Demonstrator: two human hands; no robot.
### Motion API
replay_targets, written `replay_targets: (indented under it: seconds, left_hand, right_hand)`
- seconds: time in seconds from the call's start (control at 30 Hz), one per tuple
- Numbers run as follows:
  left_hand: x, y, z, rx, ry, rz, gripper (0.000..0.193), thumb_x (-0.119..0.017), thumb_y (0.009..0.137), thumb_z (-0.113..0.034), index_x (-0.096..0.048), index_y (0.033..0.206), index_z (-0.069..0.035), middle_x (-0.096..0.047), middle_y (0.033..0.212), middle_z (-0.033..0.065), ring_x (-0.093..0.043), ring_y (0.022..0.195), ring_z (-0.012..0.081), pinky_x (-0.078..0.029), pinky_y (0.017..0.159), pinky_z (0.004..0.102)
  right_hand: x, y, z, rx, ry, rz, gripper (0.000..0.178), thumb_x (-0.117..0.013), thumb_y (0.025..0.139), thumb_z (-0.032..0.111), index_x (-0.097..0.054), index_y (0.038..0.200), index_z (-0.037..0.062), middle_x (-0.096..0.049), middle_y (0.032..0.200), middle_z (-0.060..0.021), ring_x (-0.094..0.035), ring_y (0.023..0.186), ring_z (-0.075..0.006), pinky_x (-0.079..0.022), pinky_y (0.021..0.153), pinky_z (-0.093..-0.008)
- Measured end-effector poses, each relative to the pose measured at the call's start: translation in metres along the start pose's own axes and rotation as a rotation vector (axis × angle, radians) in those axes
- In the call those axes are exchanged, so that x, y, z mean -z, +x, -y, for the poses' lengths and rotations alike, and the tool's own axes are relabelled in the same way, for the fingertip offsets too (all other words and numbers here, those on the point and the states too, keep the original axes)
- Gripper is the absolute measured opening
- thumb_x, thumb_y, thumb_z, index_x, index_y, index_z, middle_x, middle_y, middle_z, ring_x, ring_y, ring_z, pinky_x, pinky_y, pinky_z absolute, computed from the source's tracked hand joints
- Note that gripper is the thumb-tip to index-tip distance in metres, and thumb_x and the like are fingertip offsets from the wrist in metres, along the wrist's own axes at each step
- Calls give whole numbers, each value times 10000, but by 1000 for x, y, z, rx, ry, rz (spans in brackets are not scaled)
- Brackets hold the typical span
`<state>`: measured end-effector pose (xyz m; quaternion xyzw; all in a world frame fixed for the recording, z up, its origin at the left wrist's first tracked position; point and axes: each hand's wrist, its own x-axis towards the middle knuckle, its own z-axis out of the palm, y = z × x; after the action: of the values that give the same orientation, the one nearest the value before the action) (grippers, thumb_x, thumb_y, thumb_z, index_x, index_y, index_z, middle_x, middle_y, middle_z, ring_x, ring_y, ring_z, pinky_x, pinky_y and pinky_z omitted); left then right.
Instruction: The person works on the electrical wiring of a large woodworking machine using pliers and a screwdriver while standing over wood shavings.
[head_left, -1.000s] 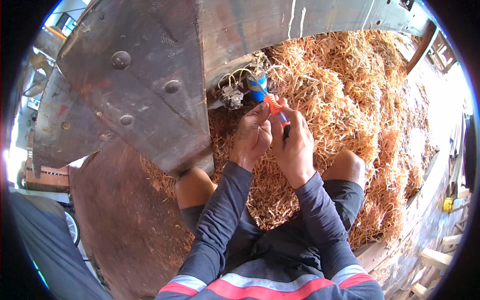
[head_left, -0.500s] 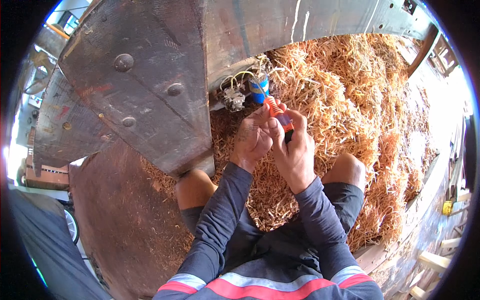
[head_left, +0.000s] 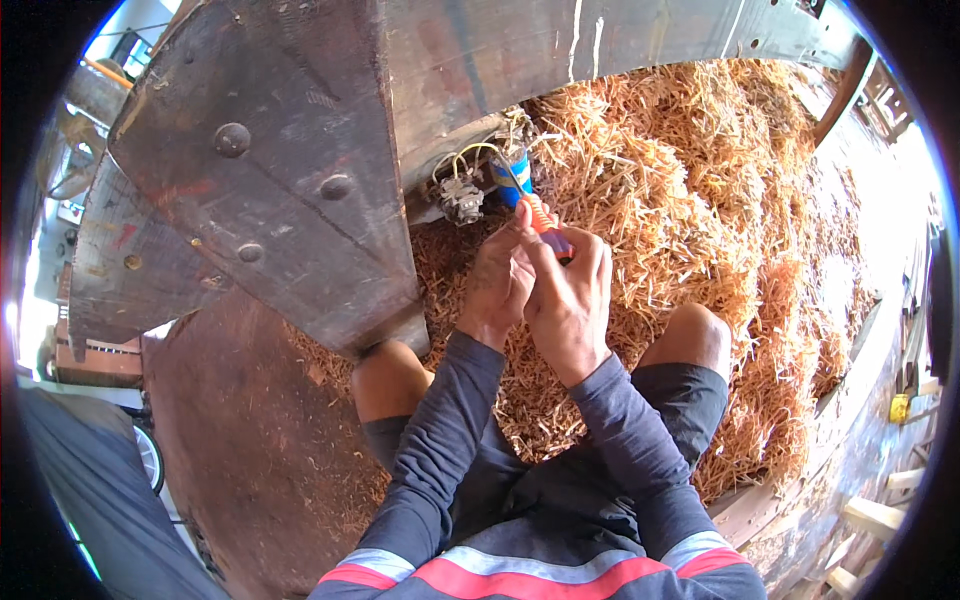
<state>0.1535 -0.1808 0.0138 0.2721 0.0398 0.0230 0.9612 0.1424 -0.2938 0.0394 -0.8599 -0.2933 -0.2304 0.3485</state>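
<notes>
A screwdriver (head_left: 538, 214) with a ribbed orange handle points up and slightly left, its thin metal shaft passing in front of a blue cylindrical part (head_left: 511, 178). My right hand (head_left: 574, 298) is closed round the rear of the handle, hiding much of it. Closed beside it, my left hand (head_left: 496, 285) pinches the front of the handle with thumb and fingertips. Left of the blue cylinder sits a small dirty grey metal part (head_left: 461, 199), with pale yellow wires (head_left: 470, 150) arching above. Whether the screwdriver's tip touches anything is too small to tell.
A large dark riveted panel (head_left: 280, 180) rises at the left, joined to a long curved grey panel (head_left: 600, 45) across the top. Straw-like shavings (head_left: 690, 200) are heaped ahead and to the right. Wooden pieces (head_left: 873, 518) lie at the far right.
Both hands and the screwdriver have shifted slightly left. My right hand has turned and closed further over the handle, covering its dark end. The view has moved a little.
</notes>
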Motion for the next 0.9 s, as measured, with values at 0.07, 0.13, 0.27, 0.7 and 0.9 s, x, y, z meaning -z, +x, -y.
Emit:
replay_targets:
  seconds: [0.07, 0.13, 0.27, 0.7, 0.9]
  left_hand:
    - [4, 2, -5, 34, 88, -25, 310, -624, 977, -340, -582, 1110, -63, -611, 1004, 46, -611, 987, 163, -496, 904, 330]
    - [7, 7, -6, 31, 31, 75, 302, -616, 982, -323, -588, 1117, -54, -619, 1029, 60, -621, 990, 189, -511, 893, 336]
    - [11, 6, 0, -21, 17, -42, 266, -577, 1000, -266, -596, 1152, -49, -627, 1102, 85, -609, 1060, 226, -497, 975, 385]
    - [9, 6, 4, 100, -159, 51, 274, -633, 972, -321, -597, 1125, -96, -630, 1048, 43, -603, 1017, 155, -488, 940, 329]
    - [15, 8, -3, 60, -29, -12, 279, -627, 977, -278, -606, 1148, -58, -652, 1063, 67, -619, 1021, 173, -502, 904, 332]
  right_hand:
    - [-1, -2, -2, 32, -20, 1, 592, -653, 749, -15, -575, 1316, 137, -500, 1165, -192, -518, 1061, -386, -482, 908, -473]
    - [1, 3, 1, -71, 176, -45, 552, -675, 813, 72, -534, 1344, 110, -515, 1194, -214, -495, 1111, -389, -472, 931, -469]
    - [15, 8, 4, -424, 358, 91, 461, -662, 936, 224, -464, 1287, -1, -619, 1104, -259, -649, 969, -428, -544, 757, -473]
    - [4, 3, -2, -51, 39, 14, 547, -647, 762, -30, -588, 1281, 132, -498, 1133, -203, -528, 1027, -372, -508, 855, -447]
    - [10, 7, 7, -218, 253, -46, 405, -661, 907, 122, -523, 1280, 44, -554, 1146, -241, -648, 941, -402, -557, 739, -444]
